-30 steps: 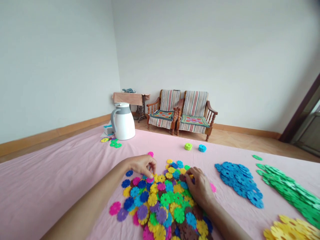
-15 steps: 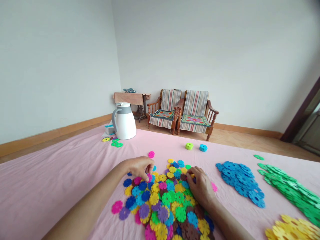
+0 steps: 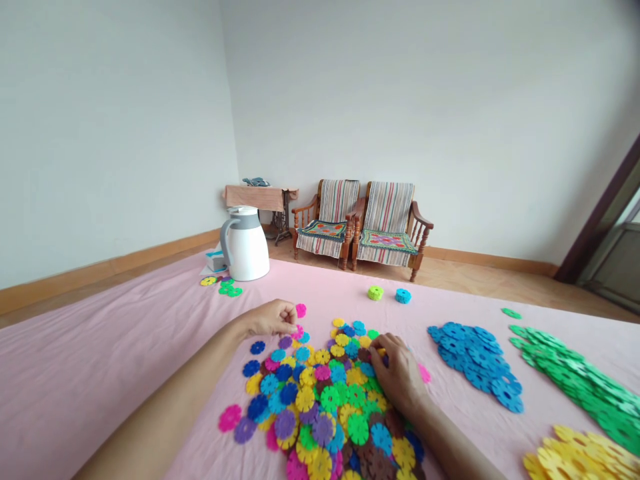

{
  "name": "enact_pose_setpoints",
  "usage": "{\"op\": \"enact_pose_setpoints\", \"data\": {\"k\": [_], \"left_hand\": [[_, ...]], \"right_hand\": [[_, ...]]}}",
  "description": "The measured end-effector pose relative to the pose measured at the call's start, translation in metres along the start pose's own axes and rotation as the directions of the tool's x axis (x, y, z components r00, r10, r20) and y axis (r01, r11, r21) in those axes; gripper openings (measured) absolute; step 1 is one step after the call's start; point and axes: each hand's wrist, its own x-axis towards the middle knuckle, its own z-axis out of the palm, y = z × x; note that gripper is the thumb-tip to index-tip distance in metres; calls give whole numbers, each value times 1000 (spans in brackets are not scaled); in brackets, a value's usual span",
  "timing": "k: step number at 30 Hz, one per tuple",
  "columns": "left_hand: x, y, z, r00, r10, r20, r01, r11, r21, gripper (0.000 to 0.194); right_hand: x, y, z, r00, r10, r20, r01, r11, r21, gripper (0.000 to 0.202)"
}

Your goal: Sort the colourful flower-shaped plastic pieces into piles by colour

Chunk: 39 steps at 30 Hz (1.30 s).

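Nearest, the mixed pile of notched, flower-shaped plastic discs (image 3: 330,400) lies on the pink cloth (image 3: 150,373). The yellow disc pile (image 3: 583,457) is at lower right; beyond it are the blue disc pile (image 3: 475,360) and the elongated green disc pile (image 3: 575,373).

My right hand (image 3: 400,373) is unchanged from the earlier frames: back up, fingers curled over the mixed pile's right edge. The fingertips are partly hidden; I cannot tell whether they grip a disc.

My left hand (image 3: 273,318) has shifted away from the pile's middle to its far left edge, exposing a purple disc (image 3: 285,342) and light-blue discs. Its forearm extends from lower left; the fingers are bent and closed, with thumb and index finger pinching the held pink disc (image 3: 297,332). A loose pink disc (image 3: 301,310) lies just beyond it.

Farther out are the lime disc stack (image 3: 375,293) and the blue disc stack (image 3: 403,296), set apart. The white-and-gray jug (image 3: 249,250) stands upright at far left, beside green discs (image 3: 230,288). Two wooden armchairs (image 3: 355,227) stand behind.
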Motion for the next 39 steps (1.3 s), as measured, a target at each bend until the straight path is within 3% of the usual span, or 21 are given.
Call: {"op": "enact_pose_setpoints", "data": {"k": [2, 4, 11, 13, 15, 17, 19, 22, 27, 31, 35, 37, 39], "left_hand": [[12, -6, 0, 976, -14, -216, 14, 1000, -1, 25], [26, -12, 0, 939, -18, -343, 23, 1000, 9, 21], [49, -20, 0, 852, -36, -522, 84, 994, 69, 12], [45, -15, 4, 865, -9, -502, 66, 993, 95, 11], [37, -7, 11, 904, 25, -427, 26, 993, 114, 10], [26, 4, 20, 958, 68, -278, -30, 990, 140, 11], [12, 15, 27, 991, 122, -53, -109, 974, 200, 13], [-5, 30, 34, 970, 176, 169, -220, 931, 291, 18], [-20, 49, 40, 923, 246, 298, -338, 887, 314, 31], [-24, 56, 51, 907, 286, 309, -395, 833, 388, 34], [-22, 51, 57, 913, 305, 272, -393, 836, 382, 19], [-16, 45, 54, 930, 323, 174, -367, 848, 383, 17], [-8, 35, 49, 961, 277, -13, -254, 896, 363, 16]], "right_hand": [[0, 0, 1, 1000, 2, 2, -2, 1000, 4, 14], [0, 1, 1, 1000, 5, 4, -5, 1000, 8, 14], [1, 1, 1, 1000, -5, 9, 5, 1000, 15, 14], [1, 0, 1, 1000, -5, 8, 4, 1000, 17, 14], [0, 0, 0, 1000, -4, 5, 4, 1000, 20, 14], [0, 1, 0, 1000, -6, 3, 6, 1000, 21, 13], [0, 1, 1, 1000, -6, 4, 6, 1000, 20, 13], [-1, 2, 1, 1000, -8, 4, 8, 1000, 18, 13], [-1, 1, 1, 1000, -3, -6, 3, 1000, 10, 13], [-1, 1, 2, 1000, -9, -11, 9, 1000, 1, 14], [0, 2, 2, 1000, -19, -13, 19, 1000, -2, 13], [0, 2, 2, 1000, -19, -11, 19, 1000, -1, 13], [0, 1, 1, 1000, -15, -9, 15, 1000, 2, 13]]}}
